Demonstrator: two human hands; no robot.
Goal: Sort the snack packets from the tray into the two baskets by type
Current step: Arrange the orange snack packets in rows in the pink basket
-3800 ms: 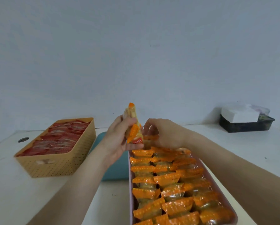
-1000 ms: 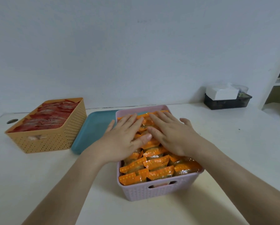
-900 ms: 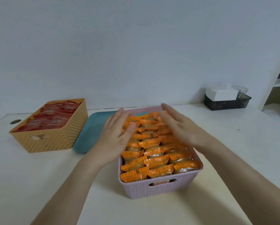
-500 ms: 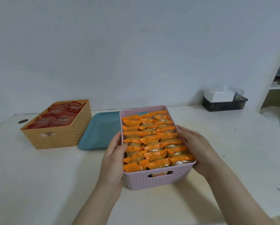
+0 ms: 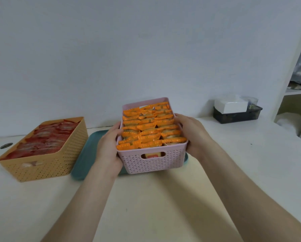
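White table (image 5: 233,172), black box (image 5: 237,116) beyond

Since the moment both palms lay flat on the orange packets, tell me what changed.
Both hands left the packets and gripped the pink basket by its sides: left hand, right hand. The basket now sits over the teal tray. The yellow basket of red packets stayed put.

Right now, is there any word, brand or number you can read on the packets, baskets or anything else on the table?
None can be read.
Red label on a packet seen through the pink basket handle slot: light marks, too blurred to read.
Orange packets: pale dot rows only, no letters.
Red packets in the yellow basket: print too blurred.
White box: blank.
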